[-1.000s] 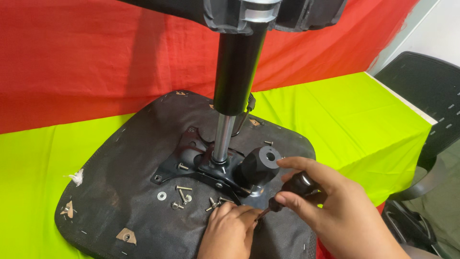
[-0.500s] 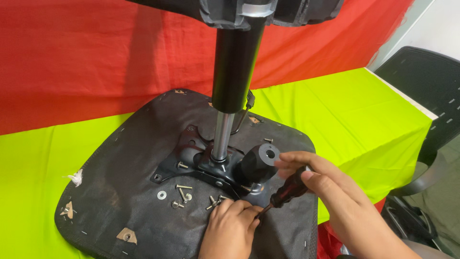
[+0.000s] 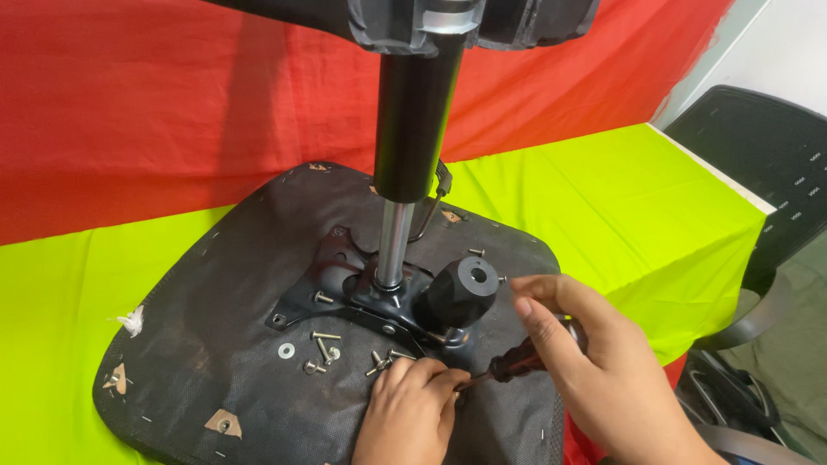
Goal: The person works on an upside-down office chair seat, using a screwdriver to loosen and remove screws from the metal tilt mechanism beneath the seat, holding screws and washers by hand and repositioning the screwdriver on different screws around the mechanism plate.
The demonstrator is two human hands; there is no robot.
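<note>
An upturned black chair seat (image 3: 215, 344) lies on the lime-green table, with a black metal mechanism plate (image 3: 345, 297) bolted at its middle. A chrome and black gas column (image 3: 405, 172) rises from the plate. My right hand (image 3: 594, 362) grips a dark-handled screwdriver (image 3: 517, 366), its tip pointing at the plate's near corner. My left hand (image 3: 413, 405) rests on the seat with fingertips pinched at the screwdriver's tip. A black round knob (image 3: 461, 293) sticks out just above both hands. Loose screws and washers (image 3: 323, 349) lie left of my left hand.
A red cloth (image 3: 172, 112) hangs behind the table. The chair's star base (image 3: 465, 17) spreads overhead at the column's top. A second black office chair (image 3: 758, 172) stands at the right, past the table's edge (image 3: 715, 172).
My right hand has slid lower and left along the screwdriver handle, bringing the tool closer to the plate's corner. My left hand has stayed at the tip.
</note>
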